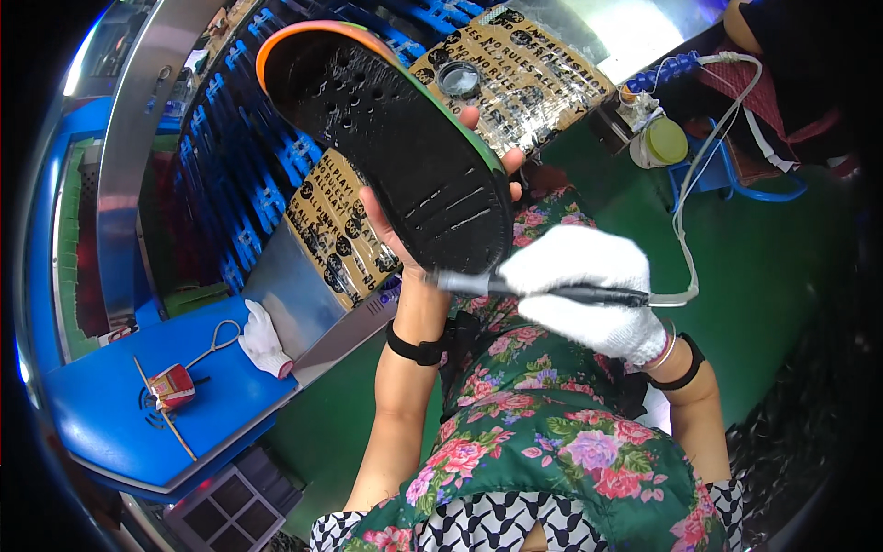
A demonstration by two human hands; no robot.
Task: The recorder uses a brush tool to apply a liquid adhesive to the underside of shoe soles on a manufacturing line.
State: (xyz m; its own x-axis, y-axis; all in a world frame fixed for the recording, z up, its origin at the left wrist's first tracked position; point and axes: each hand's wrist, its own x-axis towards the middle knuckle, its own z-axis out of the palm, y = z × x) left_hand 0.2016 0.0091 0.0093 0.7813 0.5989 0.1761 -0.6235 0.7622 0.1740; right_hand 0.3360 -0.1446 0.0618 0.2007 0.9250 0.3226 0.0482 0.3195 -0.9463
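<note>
A shoe sole [432,156] with a wet-looking black inner face and an orange and green rim is held up, tilted, in the middle of the view. My bare left hand [394,241] grips it from beneath, thumb on its left edge and fingertips round the right. My right hand [584,285], in a white knitted glove, is closed on a slim black-handled brush [474,282]. Its pale tip is blurred and lies at the sole's near end; whether it touches is unclear. A pale hose [685,248] runs from the handle's back end up to the right.
Behind the sole, a conveyor with blue slats [244,175] carries taped cardboard [524,78] and a small round dish [460,81]. At left, a blue counter [101,405] bears a white glove [265,342] and a small red box [173,386]. A lidded pot [664,143] stands at right.
</note>
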